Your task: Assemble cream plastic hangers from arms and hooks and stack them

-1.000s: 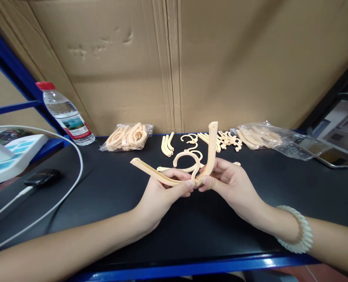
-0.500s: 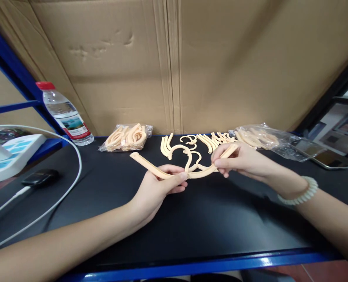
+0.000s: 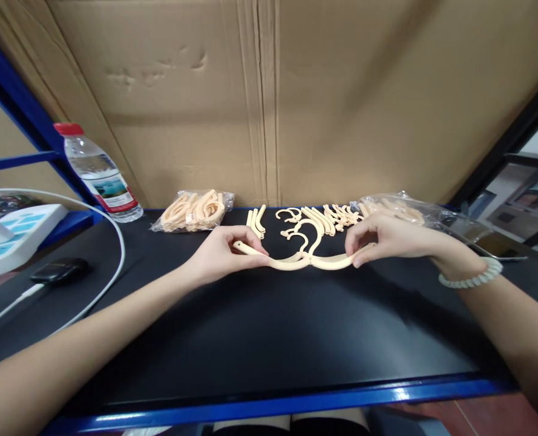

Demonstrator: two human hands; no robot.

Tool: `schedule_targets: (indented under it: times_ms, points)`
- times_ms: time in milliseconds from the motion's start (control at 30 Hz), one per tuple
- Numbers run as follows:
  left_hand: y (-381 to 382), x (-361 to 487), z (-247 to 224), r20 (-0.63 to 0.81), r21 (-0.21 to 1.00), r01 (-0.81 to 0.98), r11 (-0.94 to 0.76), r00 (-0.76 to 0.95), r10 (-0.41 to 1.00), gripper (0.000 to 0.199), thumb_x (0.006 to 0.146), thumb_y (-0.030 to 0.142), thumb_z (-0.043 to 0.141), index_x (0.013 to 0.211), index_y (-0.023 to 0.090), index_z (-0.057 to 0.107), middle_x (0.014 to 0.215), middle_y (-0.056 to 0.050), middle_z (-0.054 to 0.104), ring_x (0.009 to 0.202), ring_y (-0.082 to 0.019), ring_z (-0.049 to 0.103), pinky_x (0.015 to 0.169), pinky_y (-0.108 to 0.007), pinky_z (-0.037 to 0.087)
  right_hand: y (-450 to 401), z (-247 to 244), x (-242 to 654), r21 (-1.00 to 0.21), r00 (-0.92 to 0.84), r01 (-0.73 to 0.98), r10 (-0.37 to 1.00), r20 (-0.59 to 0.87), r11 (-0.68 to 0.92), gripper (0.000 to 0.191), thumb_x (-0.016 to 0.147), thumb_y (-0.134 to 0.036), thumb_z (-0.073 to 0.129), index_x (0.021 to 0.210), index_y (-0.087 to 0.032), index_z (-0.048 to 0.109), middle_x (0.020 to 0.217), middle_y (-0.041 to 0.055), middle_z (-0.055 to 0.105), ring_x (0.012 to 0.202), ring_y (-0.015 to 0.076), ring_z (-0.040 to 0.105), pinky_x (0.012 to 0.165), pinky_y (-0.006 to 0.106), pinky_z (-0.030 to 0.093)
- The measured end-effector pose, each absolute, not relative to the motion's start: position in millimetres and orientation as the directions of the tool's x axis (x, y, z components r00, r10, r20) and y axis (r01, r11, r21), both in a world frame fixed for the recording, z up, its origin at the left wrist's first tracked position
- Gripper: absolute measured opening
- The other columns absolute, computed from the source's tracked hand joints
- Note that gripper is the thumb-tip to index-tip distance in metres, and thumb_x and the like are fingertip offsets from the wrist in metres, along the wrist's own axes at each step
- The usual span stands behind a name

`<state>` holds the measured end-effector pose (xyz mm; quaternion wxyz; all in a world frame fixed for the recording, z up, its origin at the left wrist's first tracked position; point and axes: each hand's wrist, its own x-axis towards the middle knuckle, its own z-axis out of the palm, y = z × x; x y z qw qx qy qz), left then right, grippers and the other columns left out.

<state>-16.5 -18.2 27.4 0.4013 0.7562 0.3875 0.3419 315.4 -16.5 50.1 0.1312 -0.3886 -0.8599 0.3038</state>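
Note:
A cream plastic hanger [image 3: 330,263] with two curved arms and a hook at its middle is held above the black table. My left hand [image 3: 232,251] pinches its left arm near the outer end. My right hand [image 3: 380,239] grips the right arm near its outer end, fingers closed. Behind the hanger lie a few loose curved strips [image 3: 257,222], a small hook piece [image 3: 288,214], and a row of several strips and small pieces [image 3: 318,220]. A smaller hook shape shows just behind the held hanger's hook.
A clear bag of cream parts [image 3: 193,211] lies back left, another opened bag [image 3: 398,209] back right near a phone [image 3: 500,246]. At left are a water bottle [image 3: 105,175], a power strip [image 3: 19,230], a white cable and a black device [image 3: 60,270]. Cardboard [image 3: 182,91] stands behind.
My left hand has moved from the hanger's centre out to its left arm. The hanger has shifted slightly right and its arms are more level. My right hand has moved slightly right.

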Motion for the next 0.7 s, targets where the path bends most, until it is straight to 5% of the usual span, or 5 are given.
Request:
schedule_targets:
  times_ms: [133,333,467,700]
  points:
    - [-13,-25,28,0.320,0.396,0.470,-0.789,0.734,0.598,0.019,0.078,0.037,0.073,0.078,0.018,0.069,0.072,-0.002,0.069,0.067,-0.015,0.064,0.063,-0.023,0.044,-15,44,311,-0.511,-0.690,0.618,0.723,0.009,0.597,0.018,0.078,-0.039,0.071,0.077,-0.021,0.073,0.076,-0.0004,0.072,0.073,0.0176,0.066,0.071,0.031,0.048]
    - [-15,-27,24,0.317,-0.048,0.482,-0.875,0.838,0.444,0.026,0.095,0.038,0.050,0.085,0.018,0.063,0.089,-0.007,0.066,0.085,-0.018,0.061,0.067,-0.024,0.043,-12,34,306,-0.392,-0.748,0.580,0.658,0.092,0.714,0.017,0.081,-0.036,0.069,0.074,-0.020,0.072,0.083,0.0036,0.067,0.086,0.0205,0.060,0.083,0.035,0.045]
    - [-14,-28,25,0.298,-0.164,0.498,-0.851,0.848,0.438,0.026,0.096,0.036,0.046,0.086,0.017,0.062,0.091,-0.007,0.065,0.091,-0.020,0.059,0.068,-0.026,0.043,-13,32,303,-0.353,-0.720,0.611,0.683,0.126,0.709,0.012,0.080,-0.031,0.069,0.076,-0.020,0.070,0.089,0.0053,0.063,0.090,0.0217,0.058,0.084,0.036,0.044]
    - [-15,-27,22,0.271,-0.155,0.535,-0.831,0.832,0.484,0.014,0.090,0.029,0.053,0.088,0.018,0.062,0.098,-0.006,0.065,0.091,-0.021,0.060,0.071,-0.029,0.046,-14,32,303,-0.341,-0.712,0.635,0.696,0.089,0.693,0.009,0.081,-0.027,0.065,0.079,-0.019,0.067,0.091,0.0060,0.062,0.089,0.0214,0.058,0.083,0.036,0.044]
